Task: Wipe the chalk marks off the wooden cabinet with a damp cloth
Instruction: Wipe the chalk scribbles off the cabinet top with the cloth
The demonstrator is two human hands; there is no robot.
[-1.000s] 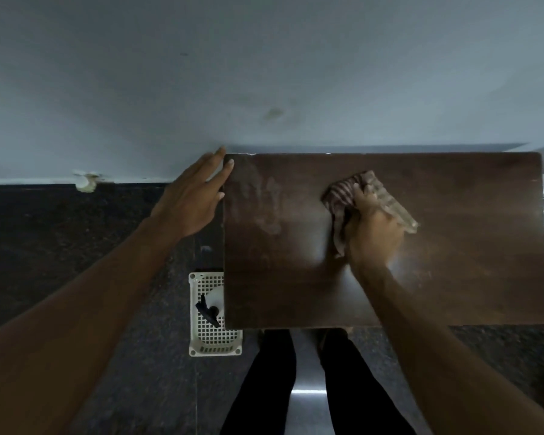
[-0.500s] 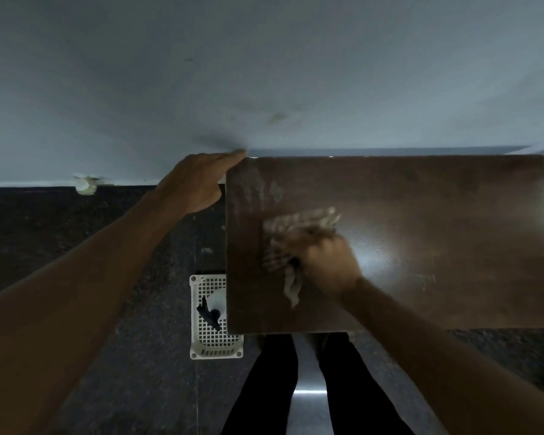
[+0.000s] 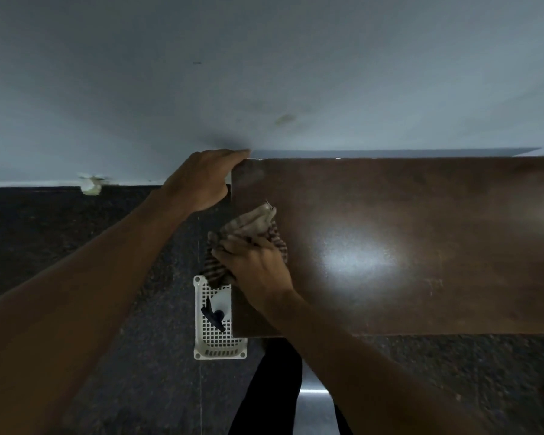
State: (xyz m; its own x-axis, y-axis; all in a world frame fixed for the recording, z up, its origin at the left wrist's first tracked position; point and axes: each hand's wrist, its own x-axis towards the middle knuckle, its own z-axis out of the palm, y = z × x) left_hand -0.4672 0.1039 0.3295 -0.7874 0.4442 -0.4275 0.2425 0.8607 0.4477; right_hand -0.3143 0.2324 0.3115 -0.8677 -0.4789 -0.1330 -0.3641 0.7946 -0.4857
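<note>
The dark wooden cabinet top (image 3: pixel 421 221) fills the right half of the view, seen from above, with a bright glare patch near its middle. My right hand (image 3: pixel 258 265) grips a striped cloth (image 3: pixel 248 226) and presses it on the cabinet's left edge; part of the cloth hangs over the side. My left hand (image 3: pixel 204 180) rests on the cabinet's far left corner, fingers bent over the edge. Faint pale chalk smears show near that corner and faint marks at the right front.
A white perforated plastic basket (image 3: pixel 215 343) with a spray bottle (image 3: pixel 217 309) in it stands on the dark speckled floor beside the cabinet's left side. A pale wall rises behind. My legs in dark trousers (image 3: pixel 274 387) stand at the cabinet's front.
My right hand has swept the cloth leftward from the cabinet's middle to its left edge. My left hand has shifted onto the far left corner.
</note>
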